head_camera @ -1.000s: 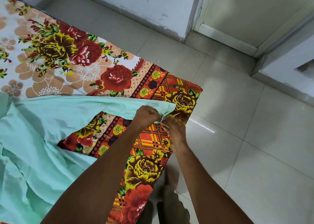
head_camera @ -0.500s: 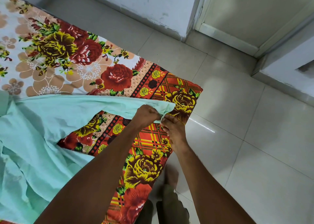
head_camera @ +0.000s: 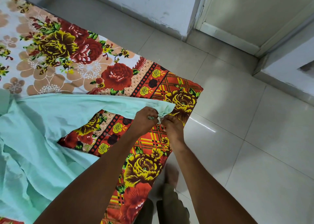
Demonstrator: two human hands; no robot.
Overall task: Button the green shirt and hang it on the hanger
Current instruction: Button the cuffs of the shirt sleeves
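While pinching cuff of green shirt (head_camera: 51, 130) | left hand (head_camera: 144, 120) fingers curled | right hand (head_camera: 173, 128) pinching same cuff

- Soft, even daylight; the frame is sharp throughout.
- A bright glare streak lies on the glossy pale floor tiles (head_camera: 202, 125).
- Wide-angle bending shows at the edges.

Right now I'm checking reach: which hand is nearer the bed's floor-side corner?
Right. The right hand pinches the green shirt cuff just below that corner; the left hand grips the cuff farther in.
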